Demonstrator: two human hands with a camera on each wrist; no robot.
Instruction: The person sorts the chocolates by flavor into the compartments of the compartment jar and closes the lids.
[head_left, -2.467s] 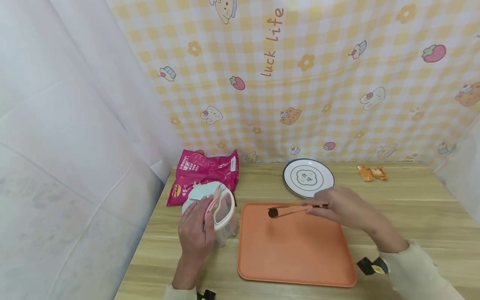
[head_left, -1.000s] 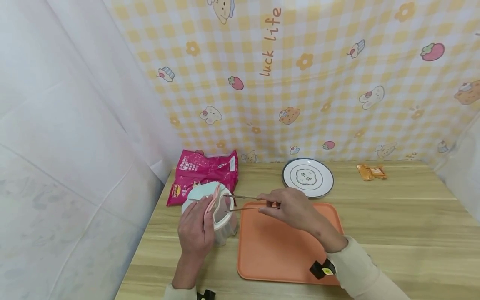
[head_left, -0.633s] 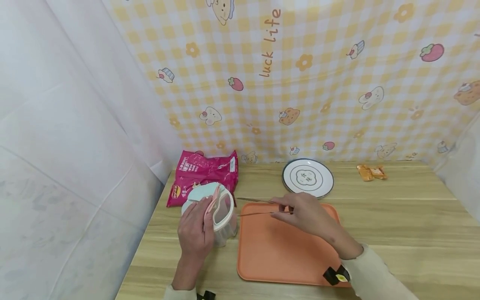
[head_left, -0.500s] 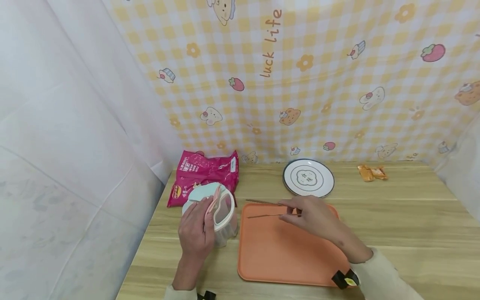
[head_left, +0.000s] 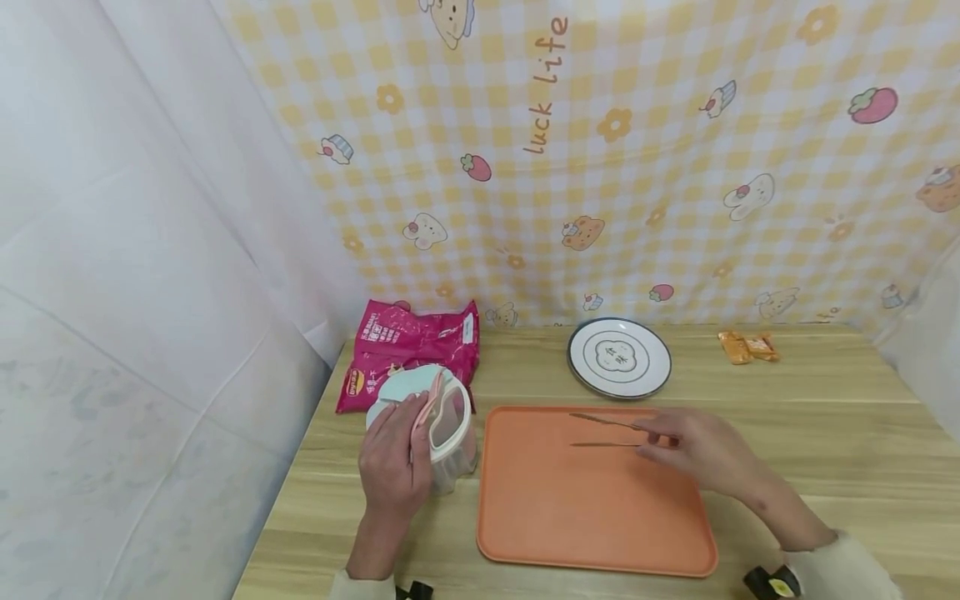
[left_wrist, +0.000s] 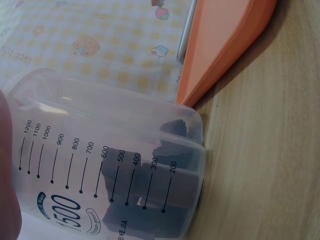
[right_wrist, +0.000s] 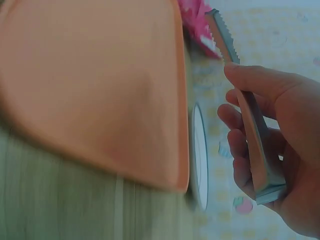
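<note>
At the tray's left stands a clear plastic storage container (head_left: 452, 467) with a round lid of pale blue and pink flaps. My left hand (head_left: 393, 462) grips the lid at its raised pink flap (head_left: 427, 408), leaving one opening uncovered. Through the container's marked wall (left_wrist: 65, 165), the left wrist view shows several dark pieces (left_wrist: 170, 185) low inside. My right hand (head_left: 697, 446) holds metal tongs (head_left: 603, 444) over the orange tray (head_left: 585, 508). Their arms are spread with nothing between them. In the right wrist view, thumb and fingers wrap the tongs (right_wrist: 257, 135), whose tip is serrated.
Behind the container lies a magenta snack bag (head_left: 420, 337). A white plate (head_left: 618, 358) with a dark rim sits behind the tray. Small orange wrapped packets (head_left: 747, 347) lie at the back right. A checked curtain (head_left: 600, 167) hangs along the table's back edge.
The tongs carried a dark round piece leftward to the container's opening, then came away without it. My right hand has since drawn back right over the tray. My left hand stays put.
</note>
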